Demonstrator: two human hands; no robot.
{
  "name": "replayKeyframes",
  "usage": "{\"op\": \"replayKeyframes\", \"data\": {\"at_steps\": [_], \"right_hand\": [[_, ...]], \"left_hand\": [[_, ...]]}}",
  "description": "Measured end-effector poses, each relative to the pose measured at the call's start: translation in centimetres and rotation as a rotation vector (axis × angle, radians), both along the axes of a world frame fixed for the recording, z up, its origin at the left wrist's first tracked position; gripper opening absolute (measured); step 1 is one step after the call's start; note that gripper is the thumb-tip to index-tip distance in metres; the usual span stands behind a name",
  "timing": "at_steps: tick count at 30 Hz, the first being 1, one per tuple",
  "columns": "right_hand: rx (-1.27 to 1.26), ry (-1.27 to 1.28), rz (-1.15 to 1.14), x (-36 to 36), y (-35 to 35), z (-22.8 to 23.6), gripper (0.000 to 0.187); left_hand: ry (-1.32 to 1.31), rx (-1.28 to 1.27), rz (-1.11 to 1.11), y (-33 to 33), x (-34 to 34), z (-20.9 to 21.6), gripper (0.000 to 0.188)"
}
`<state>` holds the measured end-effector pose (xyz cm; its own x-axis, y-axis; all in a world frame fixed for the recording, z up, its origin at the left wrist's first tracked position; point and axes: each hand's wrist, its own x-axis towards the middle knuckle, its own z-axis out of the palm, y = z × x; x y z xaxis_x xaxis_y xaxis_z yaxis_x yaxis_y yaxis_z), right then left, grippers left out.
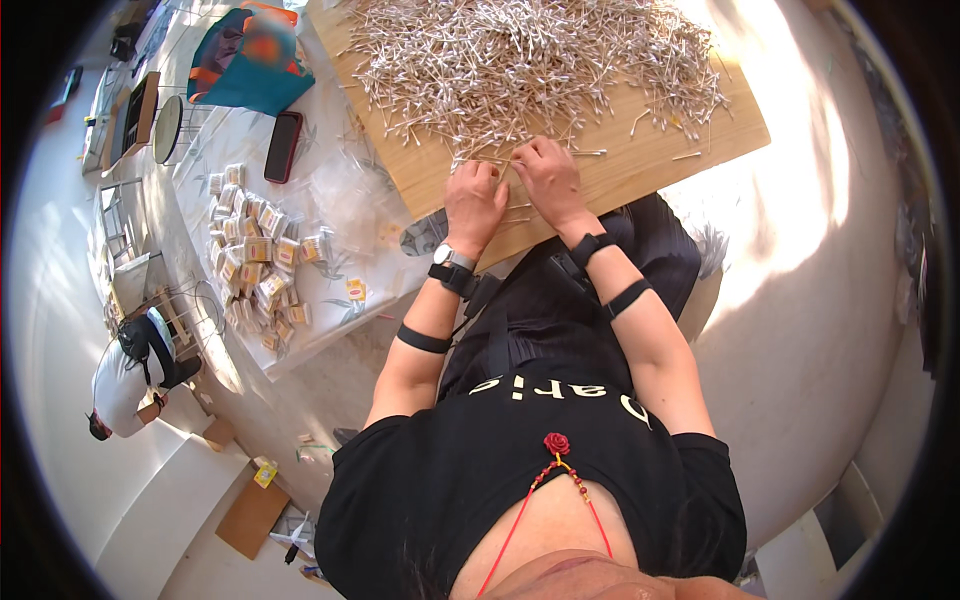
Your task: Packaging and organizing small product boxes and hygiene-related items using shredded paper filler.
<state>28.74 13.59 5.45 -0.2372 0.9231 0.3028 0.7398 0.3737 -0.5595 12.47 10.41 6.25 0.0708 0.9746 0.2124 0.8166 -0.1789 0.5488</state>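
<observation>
A large heap of cotton swabs [520, 65] with white tips covers the far part of a wooden board [620, 185]. My left hand [474, 208] rests at the board's near edge, its fingers curled around a few swabs. Close to its right, my right hand [550, 182] has its fingers bent and pinched together on swabs. Some thin sticks show between the two hands, and their exact number is hidden by the fingers. A few loose swabs lie on the bare wood beside and below my hands.
At the left, a table with a pale patterned cover [340, 290] holds a pile of small packed boxes [255, 250], clear plastic bags [355, 195], a phone [284, 147] and a teal bag [265, 75]. Another person [135, 375] bends over farther left. Cardboard [250, 515] lies on the floor.
</observation>
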Motion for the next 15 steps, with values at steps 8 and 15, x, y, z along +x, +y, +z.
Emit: {"op": "replayKeyframes", "data": {"at_steps": [8,15], "right_hand": [[0.054,-0.195,0.04,0.5,0.0,-0.5,0.008],[0.044,-0.195,0.081,2.0,-1.5,-0.3,0.006]], "left_hand": [[0.043,-0.056,0.003,-1.5,-2.1,-0.2,0.009],[0.017,-0.121,-0.177,-3.3,-2.5,1.0,0.008]]}}
